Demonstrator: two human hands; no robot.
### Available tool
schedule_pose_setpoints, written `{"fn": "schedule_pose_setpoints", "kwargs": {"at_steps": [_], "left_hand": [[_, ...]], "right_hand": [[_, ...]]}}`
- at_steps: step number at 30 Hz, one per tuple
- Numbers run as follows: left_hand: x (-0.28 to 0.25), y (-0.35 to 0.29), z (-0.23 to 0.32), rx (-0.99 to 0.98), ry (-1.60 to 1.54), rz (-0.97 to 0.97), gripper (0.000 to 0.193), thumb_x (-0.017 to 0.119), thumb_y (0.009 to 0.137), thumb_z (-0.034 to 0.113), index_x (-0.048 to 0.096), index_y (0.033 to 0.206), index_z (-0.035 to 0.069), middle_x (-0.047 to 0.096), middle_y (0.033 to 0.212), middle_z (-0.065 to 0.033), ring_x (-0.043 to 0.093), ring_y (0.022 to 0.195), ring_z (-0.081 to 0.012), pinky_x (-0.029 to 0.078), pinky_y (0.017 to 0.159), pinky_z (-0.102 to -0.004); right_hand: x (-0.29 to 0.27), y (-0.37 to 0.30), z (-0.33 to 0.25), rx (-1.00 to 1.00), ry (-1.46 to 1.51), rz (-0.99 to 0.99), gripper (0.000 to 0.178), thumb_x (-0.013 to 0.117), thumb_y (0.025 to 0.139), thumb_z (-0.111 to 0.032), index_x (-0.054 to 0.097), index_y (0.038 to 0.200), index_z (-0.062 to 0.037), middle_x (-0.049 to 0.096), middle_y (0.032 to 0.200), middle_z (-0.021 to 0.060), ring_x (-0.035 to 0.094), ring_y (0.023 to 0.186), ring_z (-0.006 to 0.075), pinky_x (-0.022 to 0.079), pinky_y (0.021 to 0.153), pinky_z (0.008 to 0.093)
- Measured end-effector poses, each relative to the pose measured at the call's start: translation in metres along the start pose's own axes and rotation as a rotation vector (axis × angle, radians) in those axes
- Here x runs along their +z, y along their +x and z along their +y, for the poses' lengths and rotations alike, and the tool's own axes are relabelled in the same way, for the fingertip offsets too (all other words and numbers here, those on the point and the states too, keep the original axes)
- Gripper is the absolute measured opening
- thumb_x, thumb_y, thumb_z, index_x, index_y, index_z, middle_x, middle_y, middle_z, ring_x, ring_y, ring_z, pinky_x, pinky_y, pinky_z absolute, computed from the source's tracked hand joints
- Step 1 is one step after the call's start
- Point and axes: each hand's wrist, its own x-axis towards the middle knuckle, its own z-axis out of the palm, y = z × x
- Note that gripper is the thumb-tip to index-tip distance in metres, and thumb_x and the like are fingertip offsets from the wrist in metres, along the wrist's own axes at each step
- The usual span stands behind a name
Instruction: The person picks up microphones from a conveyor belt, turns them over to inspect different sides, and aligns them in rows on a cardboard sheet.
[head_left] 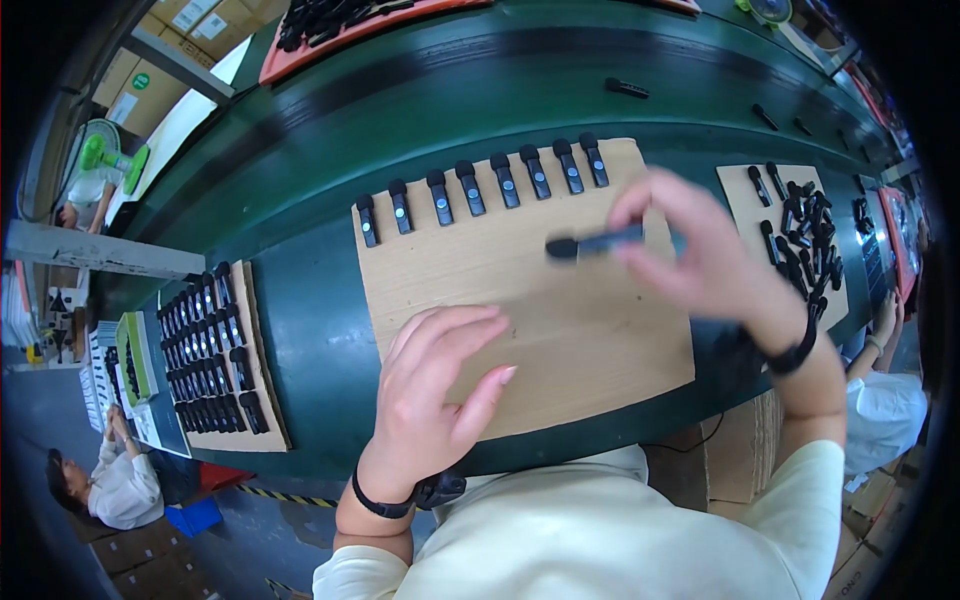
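Observation:
My right hand (pixel 690 245) pinches a small black microphone (pixel 607 242) between thumb and fingers. It is held lying sideways above the right part of a cardboard sheet (pixel 530 370), with its round foam head pointing left. Fingers curved and apart, my left hand (pixel 430 385) hovers over the sheet's left front part and holds nothing. Along the sheet's far edge runs a row of several like microphones (pixel 505 180), foam heads away from me, most with a pale round spot on the body.
To the left, another cardboard sheet (pixel 270 400) bears tight rows of microphones. A loose heap of microphones (pixel 810 235) covers a sheet at the right. Beyond the green bench (pixel 310 290) is a red tray (pixel 275 65) of black parts. Co-workers sit at both sides.

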Motion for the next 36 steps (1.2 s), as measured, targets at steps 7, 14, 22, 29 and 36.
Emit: {"fn": "schedule_pose_setpoints", "kwargs": {"at_steps": [7,14,22,29,36], "left_hand": [[0.004,-0.008,0.010,0.155,-0.116,-0.040,0.031,0.079,0.074,0.009,0.066,0.101,0.001,0.069,0.098,-0.0132,0.065,0.088,-0.0314,0.049,0.091,-0.0443],[0.007,-0.043,0.027,0.134,-0.232,0.009,0.031,0.080,0.074,0.008,0.066,0.101,0.001,0.070,0.090,-0.0110,0.067,0.082,-0.0277,0.048,0.096,-0.0464],[-0.003,-0.029,0.013,0.142,-0.253,0.096,0.031,0.076,0.071,0.000,0.066,0.101,0.001,0.070,0.090,-0.0097,0.067,0.082,-0.0244,0.045,0.099,-0.0499],[-0.003,-0.046,0.026,0.154,-0.228,0.112,0.030,0.075,0.070,-0.002,0.067,0.099,0.001,0.069,0.088,-0.0092,0.066,0.080,-0.0219,0.041,0.102,-0.0534],[-0.004,-0.052,0.028,0.180,-0.212,0.140,0.029,0.074,0.069,-0.002,0.067,0.097,0.001,0.069,0.087,-0.0093,0.066,0.079,-0.0224,0.040,0.103,-0.0542]], "right_hand": [[0.056,-0.053,-0.060,-0.026,0.221,0.124,0.030,0.070,0.074,0.004,0.057,0.100,-0.0041,0.062,0.090,0.0093,0.058,0.079,0.0241,0.045,0.074,0.0335],[0.081,-0.076,-0.076,-0.150,0.218,0.251,0.032,0.074,0.071,0.003,0.060,0.100,-0.0034,0.063,0.091,0.0105,0.059,0.079,0.0263,0.046,0.070,0.0353],[0.089,-0.046,-0.080,-0.158,0.139,0.281,0.038,0.076,0.071,0.001,0.062,0.105,-0.0028,0.063,0.090,0.0099,0.058,0.078,0.0248,0.044,0.070,0.0355],[0.098,-0.060,-0.091,-0.254,0.048,0.354,0.039,0.077,0.069,-0.001,0.063,0.105,-0.0025,0.063,0.086,0.0094,0.057,0.075,0.0255,0.044,0.067,0.0350],[0.101,-0.062,-0.099,-0.239,0.035,0.382,0.035,0.078,0.064,-0.002,0.065,0.096,-0.0033,0.061,0.085,0.0086,0.057,0.074,0.0260,0.044,0.066,0.0359]]}}
